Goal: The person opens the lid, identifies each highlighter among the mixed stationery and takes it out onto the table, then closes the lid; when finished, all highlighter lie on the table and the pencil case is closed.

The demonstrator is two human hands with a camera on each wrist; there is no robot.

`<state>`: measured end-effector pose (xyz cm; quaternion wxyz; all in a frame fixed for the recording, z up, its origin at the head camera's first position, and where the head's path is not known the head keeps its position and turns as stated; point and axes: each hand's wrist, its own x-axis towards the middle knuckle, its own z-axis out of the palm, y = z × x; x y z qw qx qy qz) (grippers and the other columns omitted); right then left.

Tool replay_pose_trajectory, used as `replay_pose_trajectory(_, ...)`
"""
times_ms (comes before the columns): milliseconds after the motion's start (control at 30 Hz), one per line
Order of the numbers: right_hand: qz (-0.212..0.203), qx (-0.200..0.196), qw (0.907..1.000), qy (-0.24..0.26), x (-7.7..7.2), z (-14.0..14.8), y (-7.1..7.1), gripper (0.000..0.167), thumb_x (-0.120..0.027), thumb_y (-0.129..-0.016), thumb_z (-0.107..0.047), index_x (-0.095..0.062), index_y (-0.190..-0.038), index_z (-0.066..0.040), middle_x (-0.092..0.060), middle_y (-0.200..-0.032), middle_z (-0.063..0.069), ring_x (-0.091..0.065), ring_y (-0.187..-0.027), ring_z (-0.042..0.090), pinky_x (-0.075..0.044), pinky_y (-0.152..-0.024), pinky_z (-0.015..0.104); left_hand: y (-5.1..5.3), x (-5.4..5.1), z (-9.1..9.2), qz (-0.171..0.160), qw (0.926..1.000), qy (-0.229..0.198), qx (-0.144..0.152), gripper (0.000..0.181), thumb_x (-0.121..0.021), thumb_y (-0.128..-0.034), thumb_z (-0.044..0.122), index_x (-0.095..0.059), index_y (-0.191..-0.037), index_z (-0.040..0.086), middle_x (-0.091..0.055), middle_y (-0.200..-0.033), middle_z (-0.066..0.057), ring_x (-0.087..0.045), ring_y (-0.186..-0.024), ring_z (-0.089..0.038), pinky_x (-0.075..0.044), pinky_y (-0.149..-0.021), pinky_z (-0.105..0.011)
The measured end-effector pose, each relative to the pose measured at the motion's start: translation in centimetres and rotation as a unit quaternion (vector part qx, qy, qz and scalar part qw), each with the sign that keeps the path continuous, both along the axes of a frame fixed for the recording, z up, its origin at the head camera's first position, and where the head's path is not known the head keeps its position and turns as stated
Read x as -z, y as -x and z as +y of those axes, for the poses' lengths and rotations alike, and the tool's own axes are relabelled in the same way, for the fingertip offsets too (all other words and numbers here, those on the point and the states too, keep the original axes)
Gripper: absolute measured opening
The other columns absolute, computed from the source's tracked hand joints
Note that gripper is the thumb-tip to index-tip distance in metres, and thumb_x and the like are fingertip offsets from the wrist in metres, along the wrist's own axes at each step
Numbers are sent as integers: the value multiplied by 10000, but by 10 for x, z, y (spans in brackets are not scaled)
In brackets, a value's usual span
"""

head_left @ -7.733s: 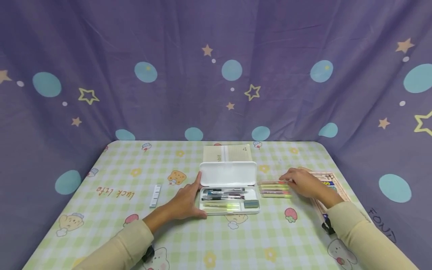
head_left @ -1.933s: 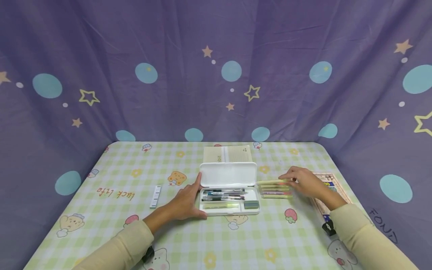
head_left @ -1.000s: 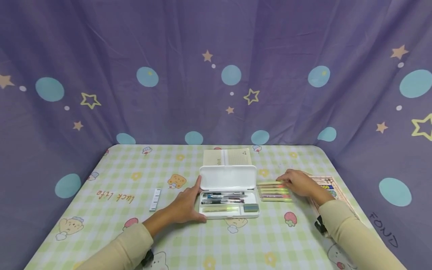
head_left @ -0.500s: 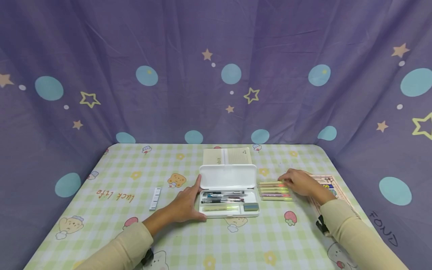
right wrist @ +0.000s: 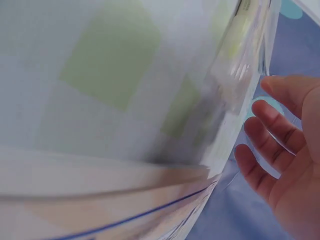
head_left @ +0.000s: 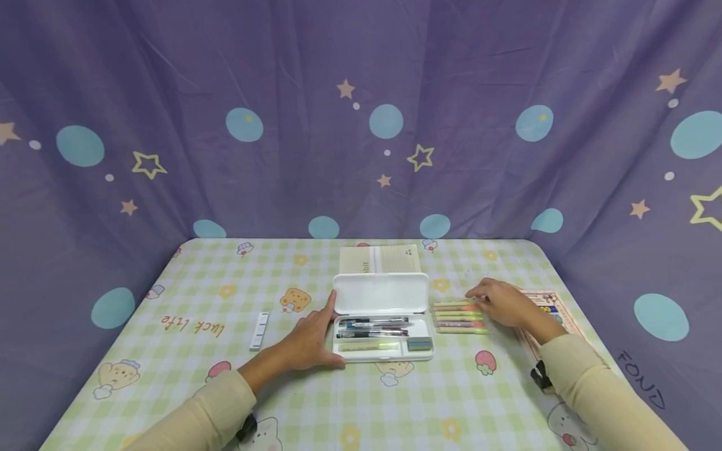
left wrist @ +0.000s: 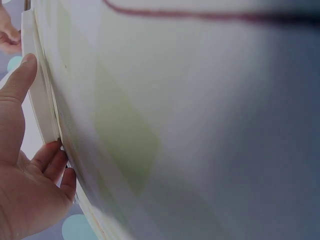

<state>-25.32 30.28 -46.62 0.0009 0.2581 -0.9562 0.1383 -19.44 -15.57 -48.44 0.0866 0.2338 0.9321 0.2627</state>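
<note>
An open white pencil case (head_left: 380, 294) stands mid-table in the head view, its lid tipped back. Several pens (head_left: 372, 324) lie in its rear part, a pale yellow highlighter (head_left: 366, 346) in the front compartment, and a blue-grey block (head_left: 419, 344) at front right. My left hand (head_left: 307, 338) grips the case's left end, thumb at the front and fingers at the back. Right of the case is a row of several highlighters (head_left: 458, 317). My right hand (head_left: 504, 303) is over their right ends; the right wrist view shows its fingers (right wrist: 270, 145) apart, holding nothing.
A cream notebook (head_left: 380, 258) lies behind the lid. A printed booklet (head_left: 555, 307) lies partly under the right forearm. Left of the case is a narrow white strip (head_left: 259, 331) with grey marks. A purple curtain (head_left: 316, 125) hangs behind the checked tablecloth (head_left: 316, 407).
The right hand has laid another highlighter at the back of the row, let go and lifted slightly. The case's front compartment shows fewer highlighters than before. The left hand has stayed put.
</note>
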Motion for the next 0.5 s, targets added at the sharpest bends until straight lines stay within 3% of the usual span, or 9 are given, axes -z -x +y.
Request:
replay_pose_trajectory(233,-59,-231,9996,170,-10,-14,-8,214,-675,-970,-127,-766,-1164,-110,-700,-1033,36,-643,-834,125,-523,-714,349,0,0,0,40,10000,-4,78,1492,-894,-653,609,81,-1629,42,-578,-1435,-75,-538,-1257,-288,-411,-1050,-543)
replay_pose_trajectory(500,58,-481,9983,318,-9,-33,-11,199,-664,-977,-120,-772,-1143,-102,-700,-993,-8,-620,-816,69,-524,-726,306,1,2,0,89,10000,23,38,1500,-892,-643,624,80,-1631,50,-579,-1430,-70,-538,-1262,-291,-415,-1048,-548)
